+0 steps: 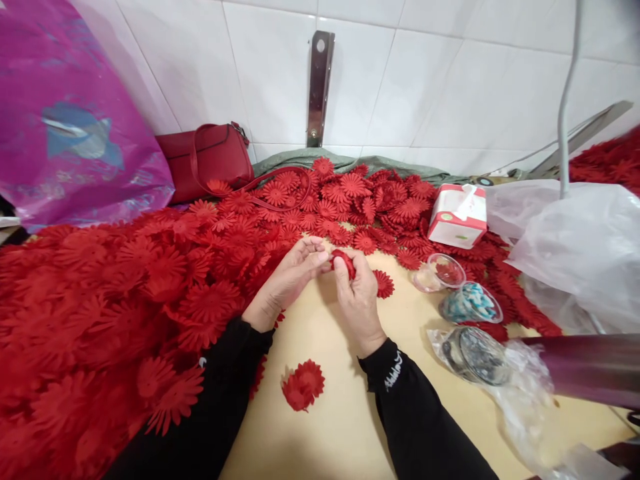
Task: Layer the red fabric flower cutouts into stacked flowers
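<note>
From here I see the right hand point(357, 287) pinching a bunched red artificial flower point(346, 264) above the tabletop point(345, 413); the left hand point(290, 277) half-curls just beside it, its hold unclear to me. Loose red flower pieces point(210, 300) heap leftward and beyond.

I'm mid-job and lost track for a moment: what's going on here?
A person's right hand pinches a bunched red piece above a pale-yellow tabletop; the left hand is close beside it, though contact is unclear. A small red petal-edged cluster lies on the tabletop nearer the camera. A large heap of thin red flower-shaped cutouts spreads to the left and beyond the hands.
</note>
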`<act>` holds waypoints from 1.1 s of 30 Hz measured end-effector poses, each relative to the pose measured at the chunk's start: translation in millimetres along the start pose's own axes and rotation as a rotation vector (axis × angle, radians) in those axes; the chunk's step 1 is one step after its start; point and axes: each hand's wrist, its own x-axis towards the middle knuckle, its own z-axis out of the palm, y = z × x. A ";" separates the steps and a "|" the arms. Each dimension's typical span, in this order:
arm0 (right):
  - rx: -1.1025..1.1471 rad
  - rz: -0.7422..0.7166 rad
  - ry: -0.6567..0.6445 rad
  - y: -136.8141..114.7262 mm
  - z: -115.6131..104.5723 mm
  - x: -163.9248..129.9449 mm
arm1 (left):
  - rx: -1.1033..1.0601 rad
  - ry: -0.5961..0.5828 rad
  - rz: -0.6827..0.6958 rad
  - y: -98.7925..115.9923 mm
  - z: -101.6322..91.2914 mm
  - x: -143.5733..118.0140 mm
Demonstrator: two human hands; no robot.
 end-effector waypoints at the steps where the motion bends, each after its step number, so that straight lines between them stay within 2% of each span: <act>1: -0.003 0.032 0.030 0.7 -1.0 0.4 | 0.007 0.024 0.019 1.4 0.3 0.2; 4: 0.015 0.081 0.042 4.2 -4.1 1.9 | 0.054 0.088 0.088 3.9 1.1 0.7; 10: 0.125 0.099 -0.097 3.5 -4.3 4.7 | 0.076 0.122 0.108 3.0 0.6 3.1; 14: 0.033 0.126 -0.097 1.0 -4.8 6.0 | 0.093 0.118 0.113 3.2 1.0 2.9; 22: -0.296 -0.063 -0.045 4.7 -0.7 2.4 | 0.439 -0.038 0.209 0.6 1.2 1.1; 27: -0.359 -0.232 -0.103 9.2 2.8 -1.7 | 0.475 -0.089 0.183 0.2 2.2 1.0; 30: -0.312 -0.269 -0.149 10.2 3.5 -3.3 | 0.448 -0.061 0.169 -1.0 0.9 1.9; 33: -0.264 -0.285 -0.107 8.1 1.9 -3.2 | 0.362 0.032 0.165 -3.4 -2.6 3.6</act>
